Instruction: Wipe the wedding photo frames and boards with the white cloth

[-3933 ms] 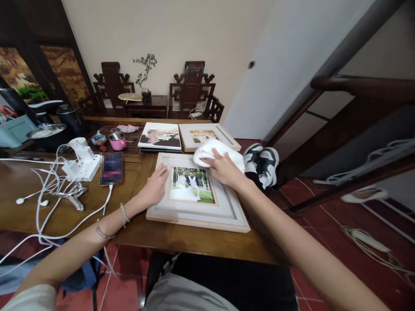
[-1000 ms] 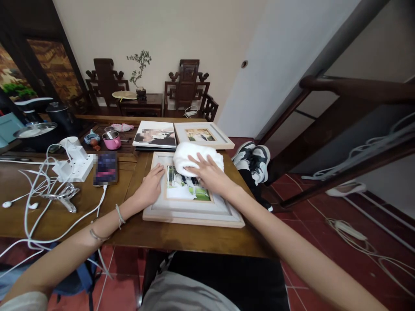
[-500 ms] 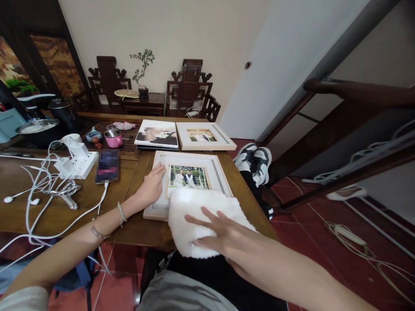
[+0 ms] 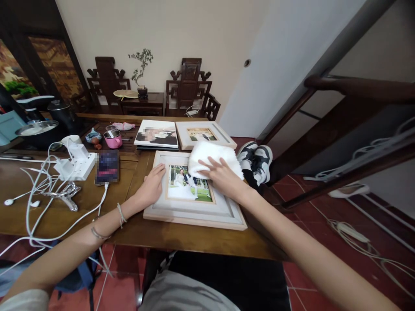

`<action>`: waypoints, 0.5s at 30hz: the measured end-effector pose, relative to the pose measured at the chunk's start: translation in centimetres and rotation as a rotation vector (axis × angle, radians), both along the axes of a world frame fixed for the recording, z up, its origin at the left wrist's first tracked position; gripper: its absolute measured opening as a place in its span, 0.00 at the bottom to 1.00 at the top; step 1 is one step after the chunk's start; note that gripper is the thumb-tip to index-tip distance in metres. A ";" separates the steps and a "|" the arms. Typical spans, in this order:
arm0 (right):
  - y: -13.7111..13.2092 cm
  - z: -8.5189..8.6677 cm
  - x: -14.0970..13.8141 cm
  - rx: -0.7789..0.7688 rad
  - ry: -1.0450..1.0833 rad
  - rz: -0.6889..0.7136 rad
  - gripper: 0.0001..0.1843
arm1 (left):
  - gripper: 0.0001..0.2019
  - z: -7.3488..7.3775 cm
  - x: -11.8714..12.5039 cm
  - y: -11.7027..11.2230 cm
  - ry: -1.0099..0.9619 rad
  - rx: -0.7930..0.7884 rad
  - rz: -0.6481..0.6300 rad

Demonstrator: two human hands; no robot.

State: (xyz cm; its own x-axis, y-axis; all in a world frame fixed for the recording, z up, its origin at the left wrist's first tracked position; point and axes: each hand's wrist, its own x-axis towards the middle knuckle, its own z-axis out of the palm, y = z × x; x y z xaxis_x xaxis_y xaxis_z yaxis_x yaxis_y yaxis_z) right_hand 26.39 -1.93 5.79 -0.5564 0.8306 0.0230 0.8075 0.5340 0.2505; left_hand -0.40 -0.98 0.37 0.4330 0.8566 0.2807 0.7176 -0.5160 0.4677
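Observation:
A light wooden picture frame (image 4: 197, 220) lies flat at the table's near edge, with a photo (image 4: 177, 190) of two people in its middle. On its left border rests my left hand (image 4: 153, 185), fingers stretched out flat and the palm by the outer edge. My right hand (image 4: 223, 175) has hold of a fluffy white cloth (image 4: 212, 151) from above, with fingers spread over it. The cloth covers the frame's upper right part and the photo's upper right corner, and hangs past the right border.
Behind lie a second frame (image 4: 223, 135) and a photo panel (image 4: 152, 129) on a stack. Leftward are a phone (image 4: 107, 166), a power strip (image 4: 82, 166), tangled white cables and a pink cup (image 4: 112, 139). Shoes (image 4: 256, 160) show beyond the table's right edge.
My right hand and the cloth have moved away from me, from the frame's near right part to its far right corner, uncovering the near border. My left hand stays put.

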 end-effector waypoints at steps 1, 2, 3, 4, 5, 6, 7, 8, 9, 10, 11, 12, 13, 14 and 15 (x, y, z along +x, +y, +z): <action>-1.3 0.1 0.0 -0.025 0.000 0.012 0.35 | 0.28 0.0 0.0 0.0 0.005 0.003 0.003; -2.8 0.3 0.0 -0.056 0.010 0.026 0.36 | 0.29 0.0 0.0 0.0 0.008 0.004 0.006; -4.5 0.8 0.0 -0.097 0.026 0.040 0.38 | 0.29 -0.1 0.0 0.0 0.008 0.003 0.009; -6.3 1.4 -0.1 -0.144 0.047 0.056 0.39 | 0.29 -0.1 0.1 0.0 0.005 0.002 0.011; -8.0 2.1 -0.2 -0.190 0.070 0.069 0.40 | 0.29 -0.1 0.1 0.0 -0.001 0.003 0.011; -9.5 2.9 -0.2 -0.234 0.091 0.087 0.40 | 0.29 -0.2 0.1 0.0 -0.009 0.006 0.009; -10.8 3.6 -0.3 -0.274 0.105 0.103 0.40 | 0.29 -0.2 0.0 0.0 -0.016 0.011 0.007; -11.7 4.2 -0.4 -0.309 0.112 0.110 0.39 | 0.29 -0.3 0.0 0.0 -0.019 0.015 0.005; -12.3 4.5 -0.5 -0.337 0.111 0.102 0.39 | 0.29 -0.3 0.0 0.0 -0.016 0.017 0.003; -12.3 4.6 -0.6 -0.352 0.110 0.079 0.39 | 0.29 -0.3 0.0 0.1 -0.008 0.015 0.001; -12.0 4.5 -0.7 -0.355 0.111 0.050 0.39 | 0.29 -0.3 0.0 0.1 0.002 0.009 -0.002; -11.2 4.1 -0.7 -0.344 0.117 0.015 0.39 | 0.29 -0.3 -0.1 0.1 0.010 0.002 -0.007; -10.1 3.5 -0.7 -0.317 0.130 -0.021 0.39 | 0.30 -0.2 -0.1 0.1 0.013 -0.006 -0.014; -8.7 2.9 -0.7 -0.273 0.149 -0.051 0.38 | 0.30 -0.2 -0.1 0.1 0.013 -0.014 -0.023; -7.1 2.2 -0.8 -0.216 0.165 -0.075 0.38 | 0.30 -0.2 -0.2 0.1 0.009 -0.018 -0.031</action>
